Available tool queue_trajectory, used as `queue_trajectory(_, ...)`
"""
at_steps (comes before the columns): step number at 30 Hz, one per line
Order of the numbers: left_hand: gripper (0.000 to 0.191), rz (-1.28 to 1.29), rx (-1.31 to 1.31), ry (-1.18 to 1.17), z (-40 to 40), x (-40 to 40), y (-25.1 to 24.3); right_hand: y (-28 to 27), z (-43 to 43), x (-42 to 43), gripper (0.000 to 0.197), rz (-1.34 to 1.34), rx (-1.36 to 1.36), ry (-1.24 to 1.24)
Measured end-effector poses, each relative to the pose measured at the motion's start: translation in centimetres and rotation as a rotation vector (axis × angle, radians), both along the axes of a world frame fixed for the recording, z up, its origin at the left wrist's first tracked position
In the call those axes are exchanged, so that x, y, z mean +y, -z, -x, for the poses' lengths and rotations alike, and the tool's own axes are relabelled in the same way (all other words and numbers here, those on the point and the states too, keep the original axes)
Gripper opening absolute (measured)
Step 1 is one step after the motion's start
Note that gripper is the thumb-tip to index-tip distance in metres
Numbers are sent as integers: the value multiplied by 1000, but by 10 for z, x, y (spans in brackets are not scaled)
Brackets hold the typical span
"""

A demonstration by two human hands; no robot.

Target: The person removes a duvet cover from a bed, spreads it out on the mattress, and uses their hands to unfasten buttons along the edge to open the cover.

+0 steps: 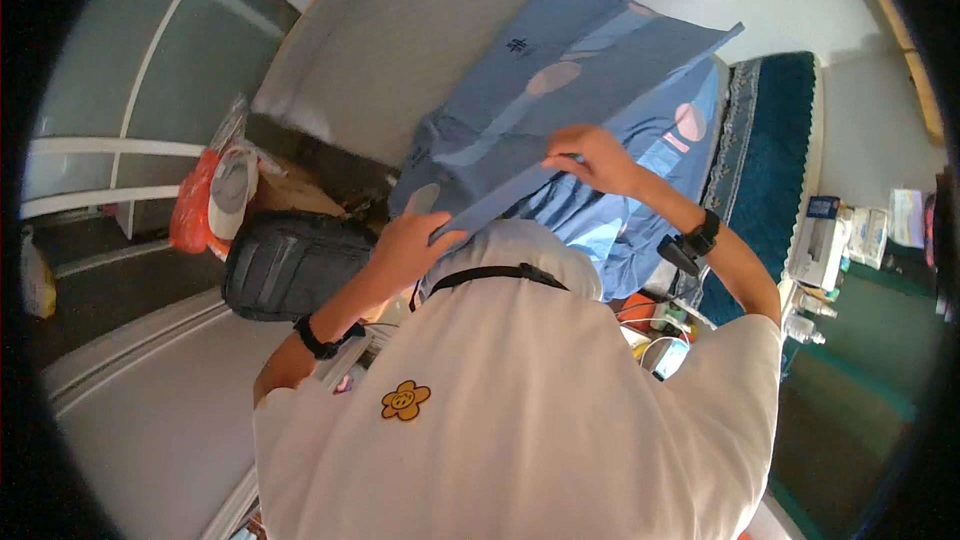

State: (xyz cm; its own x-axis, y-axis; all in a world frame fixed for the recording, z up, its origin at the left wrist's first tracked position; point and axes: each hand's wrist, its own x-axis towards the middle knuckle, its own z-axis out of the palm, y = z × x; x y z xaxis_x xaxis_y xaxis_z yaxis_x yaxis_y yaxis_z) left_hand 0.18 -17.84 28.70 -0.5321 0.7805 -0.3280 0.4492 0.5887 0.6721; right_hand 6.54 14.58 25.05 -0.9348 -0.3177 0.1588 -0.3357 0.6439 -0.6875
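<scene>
A blue cloth, possibly a bed sheet or quilt cover, with pink ovals and dark printed marks (517, 94), spreads over part of the bed in front of me. Its near edge is raised in a taut strip between my two hands. My left hand (411, 251) pinches this edge at the left, close to my waist. Farther out and to the right, my right hand (594, 160) grips the same edge between thumb and fingers. Beneath my right forearm the cloth lies bunched in folds. Dark bands with devices circle both wrists.
The grey mattress (409, 45) shows beyond the cloth. To the left are a black bag (296, 266), a pale cap (234, 191) and a red plastic bag (189, 214). On the right stand a lace-trimmed teal cover (776, 172), boxes (819, 244), and a phone (670, 358) with a white cable.
</scene>
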Motion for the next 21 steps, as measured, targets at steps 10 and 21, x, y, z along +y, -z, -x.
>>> queue_trajectory(10, 21, -164, 168, -418, -36, -87, 29, 4, 25, -4, 17, 60, -24, 33)
queue_trajectory(21, 21, -20, 669, -124, -39, -138, 75, 5, 43, -1, 18, -26, 20, 50)
